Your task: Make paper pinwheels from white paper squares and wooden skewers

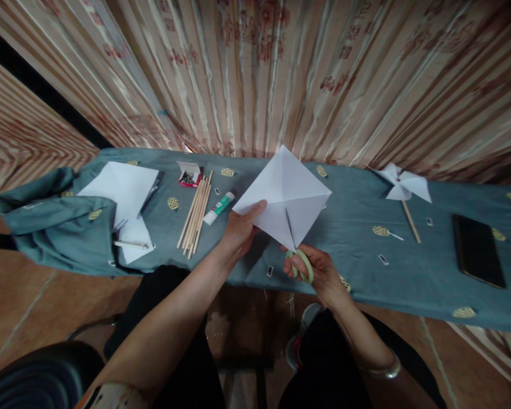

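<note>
My left hand (pixel 239 228) pinches the near-left edge of a white square sheet of paper (pixel 281 187), creased along its diagonals and held up over the table. My right hand (pixel 313 267) is closed round the green handles of a pair of scissors (pixel 298 258). The blades point up into the paper's near corner, along a crease. Both hands hover above the front edge of the table, which is covered by a teal cloth (pixel 349 227).
On the cloth lie a bundle of wooden sticks (pixel 196 213), a glue stick (pixel 218 208), a small box of pins (pixel 189 175), white paper sheets (pixel 121 190), a pen (pixel 151 193), a finished paper pinwheel (pixel 402 184) and a black phone (pixel 477 250). A curtain hangs behind.
</note>
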Available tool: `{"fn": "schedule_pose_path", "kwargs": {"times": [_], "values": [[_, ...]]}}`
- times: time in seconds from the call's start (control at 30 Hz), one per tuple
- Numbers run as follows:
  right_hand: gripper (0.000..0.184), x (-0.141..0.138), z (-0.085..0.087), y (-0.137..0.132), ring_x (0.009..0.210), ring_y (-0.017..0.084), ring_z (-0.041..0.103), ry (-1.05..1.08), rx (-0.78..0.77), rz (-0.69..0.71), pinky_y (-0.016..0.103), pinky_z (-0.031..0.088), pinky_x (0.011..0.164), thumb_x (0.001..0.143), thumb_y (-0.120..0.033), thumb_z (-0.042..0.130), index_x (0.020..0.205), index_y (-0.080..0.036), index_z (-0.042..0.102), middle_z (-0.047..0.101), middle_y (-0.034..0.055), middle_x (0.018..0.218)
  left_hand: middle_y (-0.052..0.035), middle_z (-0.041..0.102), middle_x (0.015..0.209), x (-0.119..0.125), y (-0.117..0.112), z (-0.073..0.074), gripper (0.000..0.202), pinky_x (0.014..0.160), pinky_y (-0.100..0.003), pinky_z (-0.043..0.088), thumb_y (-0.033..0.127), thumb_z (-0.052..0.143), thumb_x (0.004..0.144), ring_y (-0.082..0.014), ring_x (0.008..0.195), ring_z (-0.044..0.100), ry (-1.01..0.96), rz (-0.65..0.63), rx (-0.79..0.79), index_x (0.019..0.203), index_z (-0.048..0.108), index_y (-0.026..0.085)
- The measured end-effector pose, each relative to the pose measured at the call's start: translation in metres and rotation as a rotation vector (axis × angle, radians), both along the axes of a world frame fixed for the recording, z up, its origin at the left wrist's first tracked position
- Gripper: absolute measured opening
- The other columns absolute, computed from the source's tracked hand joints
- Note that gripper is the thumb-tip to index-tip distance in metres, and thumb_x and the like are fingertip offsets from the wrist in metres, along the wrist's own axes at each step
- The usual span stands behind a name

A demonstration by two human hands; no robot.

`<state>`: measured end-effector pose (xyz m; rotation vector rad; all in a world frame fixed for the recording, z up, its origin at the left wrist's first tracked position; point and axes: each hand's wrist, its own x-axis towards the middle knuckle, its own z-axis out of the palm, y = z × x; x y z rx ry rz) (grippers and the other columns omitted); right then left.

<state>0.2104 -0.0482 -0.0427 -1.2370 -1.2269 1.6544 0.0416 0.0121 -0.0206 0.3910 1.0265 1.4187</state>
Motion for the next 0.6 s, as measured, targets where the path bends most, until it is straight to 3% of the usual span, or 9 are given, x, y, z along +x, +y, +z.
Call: {"fn": "schedule_pose_path", "kwargs": {"times": [0.6], "values": [[0.045, -0.0023, 0.0013, 0.0017, 0.05, 0.012, 0.053, 0.013, -0.028, -0.035, 0.024, 0.042, 0.046, 0.066, -0.059, 0.076, 0.084, -0.018, 0.071, 0.061, 0.0003, 0.058, -0.0034, 0.072, 0.082, -0.0014, 0.0006, -0.0024, 0.038, 0.065, -0.028, 0.051, 0.027, 0.088, 0.054, -0.0161, 0.07, 0.064, 0.022, -0.005, 0.007, 0.085, 0.069, 0.015]]}}
